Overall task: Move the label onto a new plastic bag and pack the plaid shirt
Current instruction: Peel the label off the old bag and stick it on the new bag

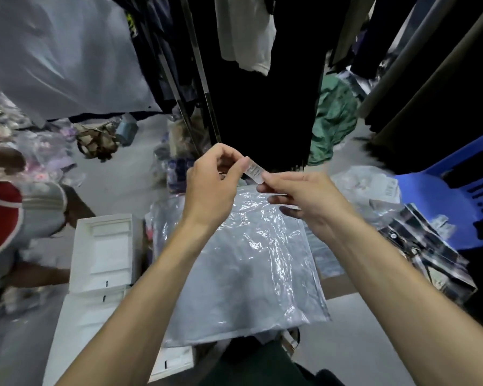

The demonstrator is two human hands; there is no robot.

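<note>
A small white label point(253, 171) is pinched between the fingertips of my left hand point(213, 182) and my right hand point(301, 195), held in the air above a clear plastic bag point(246, 263). The bag lies flat below my forearms, glossy and crinkled, with a pale grey-blue garment showing inside or under it. The plaid shirt point(418, 252), dark with light checks, lies in a crumpled plastic wrap to the right, beside my right forearm. Both hands are raised well clear of the bag surface.
White foam trays point(101, 257) lie at the left of the bag. A blue plastic chair point(452, 196) stands at the right. Dark clothes hang on a rack point(262, 79) ahead. Another person point(20, 218) crouches at the left among bagged goods. A green garment point(332, 121) lies on the floor.
</note>
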